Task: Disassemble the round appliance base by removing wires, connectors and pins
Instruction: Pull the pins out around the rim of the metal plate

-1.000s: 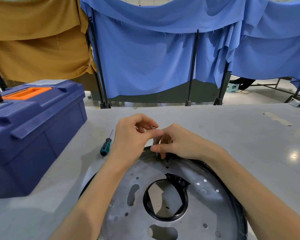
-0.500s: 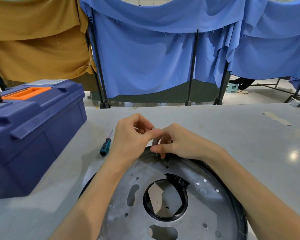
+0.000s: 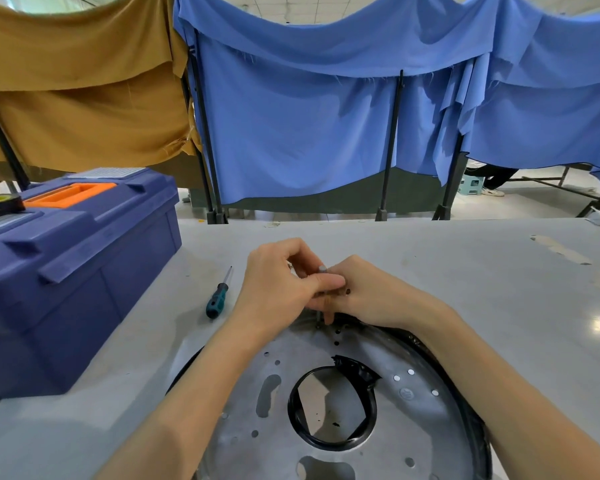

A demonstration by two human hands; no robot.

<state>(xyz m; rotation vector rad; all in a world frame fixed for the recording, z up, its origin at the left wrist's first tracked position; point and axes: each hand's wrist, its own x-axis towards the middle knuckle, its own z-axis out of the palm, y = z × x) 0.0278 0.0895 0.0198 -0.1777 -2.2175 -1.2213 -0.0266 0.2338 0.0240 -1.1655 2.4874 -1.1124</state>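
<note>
1. Base (image 3: 430,427) lies flat on the counter (image 3: 465,271), nearest the person.
2. Left hand (image 3: 278,285) pinches an upright pin (image 3: 322,269) at the base's far rim.
3. Right hand (image 3: 371,292) curls its fingers round the same pin.

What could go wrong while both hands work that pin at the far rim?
The small pin, pinched between the left hand and right hand, may slip and fall through an opening in the round base. Neither hand grips the base, so pulling might lift or shift it.
</note>
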